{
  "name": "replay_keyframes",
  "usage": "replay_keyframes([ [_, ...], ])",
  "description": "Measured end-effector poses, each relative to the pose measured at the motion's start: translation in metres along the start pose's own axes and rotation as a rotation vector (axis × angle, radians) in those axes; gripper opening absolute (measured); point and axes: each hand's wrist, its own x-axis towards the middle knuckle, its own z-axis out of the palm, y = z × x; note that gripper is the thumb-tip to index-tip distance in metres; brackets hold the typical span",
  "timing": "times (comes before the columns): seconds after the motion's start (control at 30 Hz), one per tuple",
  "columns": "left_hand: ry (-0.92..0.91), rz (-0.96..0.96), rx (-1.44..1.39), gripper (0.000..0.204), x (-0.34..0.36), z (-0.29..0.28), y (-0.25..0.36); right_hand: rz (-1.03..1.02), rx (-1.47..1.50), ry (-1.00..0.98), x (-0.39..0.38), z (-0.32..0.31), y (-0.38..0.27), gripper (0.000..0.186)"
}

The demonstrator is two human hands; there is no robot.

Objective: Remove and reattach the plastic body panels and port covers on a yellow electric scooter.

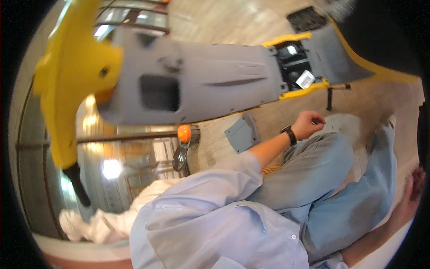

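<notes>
Head view: the scene is seen tilted, with the person's own body filling the lower half, a light blue shirt and pale blue trousers folded at the knee as though a seated or crouched posture is kept on the wooden floor. The left hand is raised above the knee, a dark wristwatch worn on the wrist; the fingers are curled loosely inward into a half-closed fist, and nothing can be made out inside them. The hand hangs near, but apart from, a large grey and yellow machine that lies on its side across the upper part of the picture. At the machine's far end an opened compartment edged in yellow is exposed, with dark parts and a white label inside. A flat grey panel lies on the floor between the machine and the forearm, seemingly a cover set aside so the inside can be reached. The right hand is planted low at the right rim, probably as a prop for the body; how far it is opened cannot be told. A yellow handle part looms blurred at the left, and an orange knob sits below the grey body, by crumpled white cloth
</notes>
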Motion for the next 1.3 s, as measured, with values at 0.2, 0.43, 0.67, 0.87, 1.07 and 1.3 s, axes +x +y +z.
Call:
replay_keyframes([
  [0.2, 0.211, 0.112, -0.403, 0.03, -0.177, -0.106, 0.167, -0.73, 0.512, -0.774, -0.058, 0.11, -0.245, 0.027],
  [0.43, 0.374, 0.143, -0.56, 0.046, -0.263, -0.181, 0.217, -0.863, 0.897, -0.834, -0.108, 0.157, -0.335, 0.022],
  [0.67, 0.702, 0.136, -0.416, 0.046, -0.272, -0.212, 0.221, -0.841, 1.003, -0.759, -0.113, 0.202, -0.374, 0.024],
  [0.87, 1.408, 0.922, 1.062, 0.099, -0.257, -0.28, 0.21, -0.192, 1.33, -0.67, -0.112, 0.258, -0.403, 0.033],
  [1.07, 1.268, 0.717, 1.147, 0.131, -0.213, -0.283, 0.233, -0.306, 1.409, -0.511, -0.103, 0.251, -0.439, 0.028],
  [1.3, 1.161, 0.812, 0.804, 0.129, -0.223, -0.289, 0.226, -0.577, 1.44, -0.526, -0.078, 0.222, -0.449, 0.041],
])
